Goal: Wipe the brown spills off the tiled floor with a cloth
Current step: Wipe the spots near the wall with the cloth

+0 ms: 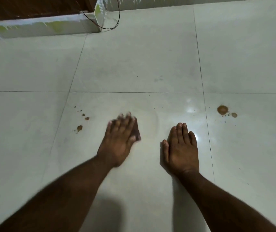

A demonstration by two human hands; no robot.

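Observation:
My left hand (119, 139) lies flat and blurred on the pale tiled floor (133, 64), fingers straight, pressing a small dark brown cloth (136, 133) that shows only at its right edge. My right hand (181, 148) rests flat on the tile to the right, fingers straight, holding nothing. Small brown spots (79, 127) dot the floor left of my left hand. A larger brown spill (222, 110) with a smaller drop (234, 115) lies to the right of my right hand. A faint wet smear arcs between the hands.
A low paint-splashed wall ledge (41, 27) runs along the back left, with dark wood behind it. A thin black cable (110, 27) loops on the floor by the ledge's corner. A skirting wall closes the back.

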